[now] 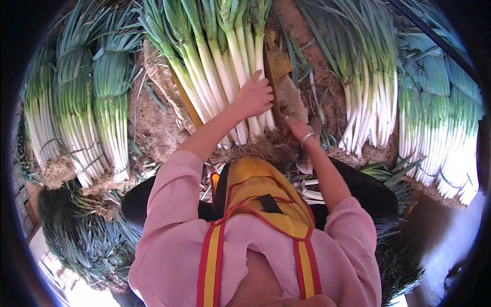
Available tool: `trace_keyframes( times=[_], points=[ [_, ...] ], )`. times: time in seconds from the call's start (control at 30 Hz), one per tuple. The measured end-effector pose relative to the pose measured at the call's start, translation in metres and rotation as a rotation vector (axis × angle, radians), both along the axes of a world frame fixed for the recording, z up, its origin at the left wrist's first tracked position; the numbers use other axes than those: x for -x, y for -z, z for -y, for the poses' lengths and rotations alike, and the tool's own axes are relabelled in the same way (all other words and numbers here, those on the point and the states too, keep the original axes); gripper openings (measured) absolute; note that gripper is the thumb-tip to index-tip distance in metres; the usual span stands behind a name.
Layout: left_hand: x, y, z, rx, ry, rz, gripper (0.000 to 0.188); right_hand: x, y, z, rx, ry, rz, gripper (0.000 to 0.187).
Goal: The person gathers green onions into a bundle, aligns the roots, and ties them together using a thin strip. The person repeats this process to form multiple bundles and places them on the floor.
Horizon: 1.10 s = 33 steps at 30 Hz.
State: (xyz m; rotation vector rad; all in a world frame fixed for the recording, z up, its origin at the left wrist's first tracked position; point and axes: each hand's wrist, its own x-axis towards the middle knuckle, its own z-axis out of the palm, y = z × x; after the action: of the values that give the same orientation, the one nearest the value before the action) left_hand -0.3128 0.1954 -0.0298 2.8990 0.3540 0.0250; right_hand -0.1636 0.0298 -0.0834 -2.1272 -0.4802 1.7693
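Note:
Straight ahead a loose pile of leeks (209, 77) lies with green tops pointing away and roots (255, 148) toward me. My left hand (254, 95) rests across the white stalks at the pile's right side, its fingers curled around a leek (259, 56) there. Lower and to the right, my right hand (296, 129) is close beside the root ends. Its fingers are partly hidden and dark, so whether they grip anything does not show. A brown strip (269, 82) runs along the right of the pile, next to a crumpled tan sheet (289, 97).
Tied leek bundles (92, 112) stand at the left, and more tied bundles (434, 112) at the far right. A loose leek heap (371, 97) lies right of centre on brown soil (156, 123). Cut dark green leaves (87, 235) are piled at the lower left.

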Motion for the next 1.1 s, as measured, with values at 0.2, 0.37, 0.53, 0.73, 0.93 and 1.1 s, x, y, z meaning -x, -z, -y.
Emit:
trace_keyframes(
  times=[0.2, 0.37, 0.53, 0.73, 0.93, 1.1],
  points=[
    [-0.001, -0.006, 0.002, -0.014, 0.016, -0.088, 0.019, 0.004, 0.027, 0.007, -0.376, 1.022, -0.346, 0.049],
    [0.001, -0.003, 0.001, -0.061, 0.039, -0.037, 0.015, 0.067, 0.005, -0.014, -0.710, -0.399, 0.612, 0.020],
    [0.004, -0.002, 0.002, -0.070, 0.033, -0.042, 0.019, 0.054, 0.006, -0.054, -0.870, -0.202, 0.853, 0.034],
    [0.004, -0.001, 0.005, -0.009, -0.036, 0.004, 0.024, 0.038, 0.011, -0.097, -0.751, 0.207, 0.431, 0.043],
    [0.038, -0.018, 0.052, 0.061, -0.305, 0.101, 0.036, 0.027, -0.017, -0.092, -0.940, 0.086, 0.411, 0.043],
    [0.096, -0.013, 0.105, 0.049, -0.963, 0.410, 0.049, 0.037, -0.030, -0.103, -1.077, 0.158, 0.127, 0.049]
  ],
)
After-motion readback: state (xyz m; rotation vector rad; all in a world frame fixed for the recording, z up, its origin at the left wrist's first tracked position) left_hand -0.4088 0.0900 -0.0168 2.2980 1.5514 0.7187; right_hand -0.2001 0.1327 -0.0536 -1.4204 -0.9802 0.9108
